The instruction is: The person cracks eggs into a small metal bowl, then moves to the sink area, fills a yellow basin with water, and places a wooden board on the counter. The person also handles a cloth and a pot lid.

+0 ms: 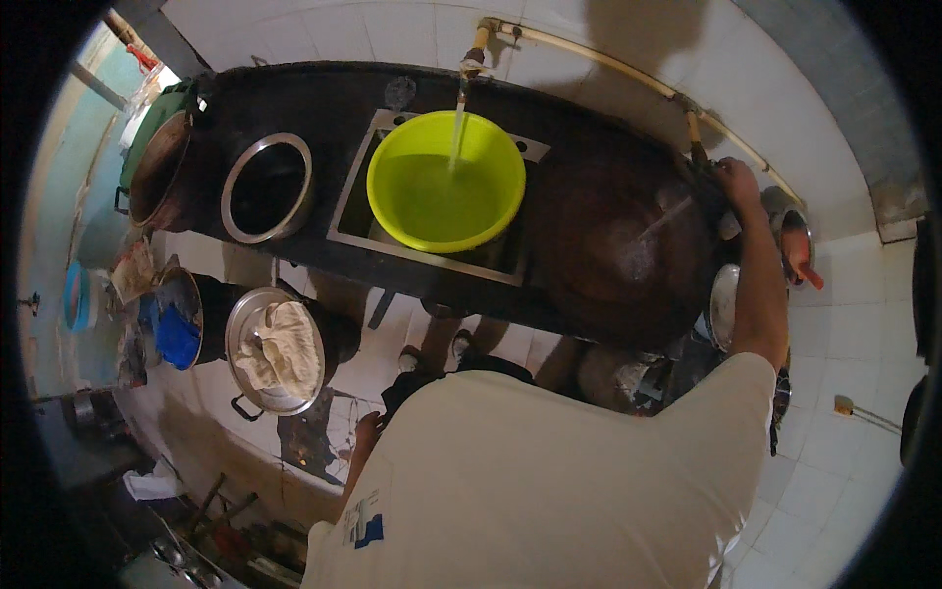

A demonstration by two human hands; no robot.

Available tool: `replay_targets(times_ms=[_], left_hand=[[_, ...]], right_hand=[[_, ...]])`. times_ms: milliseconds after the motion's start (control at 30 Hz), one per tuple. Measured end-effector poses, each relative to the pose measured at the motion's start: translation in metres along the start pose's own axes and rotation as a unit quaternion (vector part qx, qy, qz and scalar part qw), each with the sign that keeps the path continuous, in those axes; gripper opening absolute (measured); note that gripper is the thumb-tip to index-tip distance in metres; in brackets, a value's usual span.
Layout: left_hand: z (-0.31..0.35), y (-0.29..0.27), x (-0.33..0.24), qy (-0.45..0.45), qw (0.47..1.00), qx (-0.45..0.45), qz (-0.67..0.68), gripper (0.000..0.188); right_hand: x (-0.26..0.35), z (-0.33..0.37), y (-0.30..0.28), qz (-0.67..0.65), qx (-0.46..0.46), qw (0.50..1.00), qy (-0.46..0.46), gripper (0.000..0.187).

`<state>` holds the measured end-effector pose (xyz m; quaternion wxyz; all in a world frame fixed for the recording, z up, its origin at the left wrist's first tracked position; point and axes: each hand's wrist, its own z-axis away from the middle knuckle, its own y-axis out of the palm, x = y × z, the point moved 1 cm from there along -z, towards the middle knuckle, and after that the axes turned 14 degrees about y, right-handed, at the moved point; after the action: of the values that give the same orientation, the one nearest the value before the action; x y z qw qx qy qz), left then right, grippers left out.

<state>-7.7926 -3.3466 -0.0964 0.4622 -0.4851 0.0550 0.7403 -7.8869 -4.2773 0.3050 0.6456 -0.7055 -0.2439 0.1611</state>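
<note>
At the right end of the counter my right hand (736,184) is closed on a wall tap (699,155). Beneath it a thin streak, seemingly water, reaches down to a wide dark wok (599,226) with a wet, shiny patch. Down by my side hangs my left hand (369,430), holding nothing I can see, its fingers loose and partly apart. Another tap (471,67) runs water into a bright yellow-green basin (386,147), which sits over the metal sink (342,218) and has water in it.
Left of the sink is a steel-rimmed pot (231,187). A metal pan (235,329) with a pale cloth (285,353) stands lower left. A yellowish pipe (599,57) runs along the tiled wall. Bowls (724,304) sit near my right arm.
</note>
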Motion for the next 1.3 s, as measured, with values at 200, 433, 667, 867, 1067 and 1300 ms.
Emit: replay_targets(times_ms=[200,433,667,867,1067,1300], left_hand=[[-0.006,0.0,-0.015,0.039,0.947,0.1,-0.304,0.038],[-0.009,-0.001,0.015,0.048,0.972,0.048,-0.224,0.04],[-0.012,-0.007,0.003,0.035,0.964,0.06,-0.258,0.038],[-0.004,-0.008,-0.013,0.026,0.999,0.009,-0.044,0.036],[-0.004,-0.009,-0.024,0.027,1.0,-0.002,0.014,0.031],[-0.005,-0.009,-0.024,0.016,1.0,0.003,0.025,0.027]], right_hand=[[-0.009,-0.005,0.002,0.008,-0.016,0.999,-0.042,0.032],[-0.004,-0.002,-0.001,0.01,0.02,1.0,0.005,0.032],[-0.004,0.0,0.0,0.012,-0.009,1.0,0.009,0.031],[0.0,-0.004,0.006,0.01,0.0,1.0,0.015,0.032],[-0.005,-0.003,0.004,0.007,-0.009,1.0,0.001,0.032],[-0.005,-0.003,0.005,0.004,-0.015,1.0,-0.006,0.033]])
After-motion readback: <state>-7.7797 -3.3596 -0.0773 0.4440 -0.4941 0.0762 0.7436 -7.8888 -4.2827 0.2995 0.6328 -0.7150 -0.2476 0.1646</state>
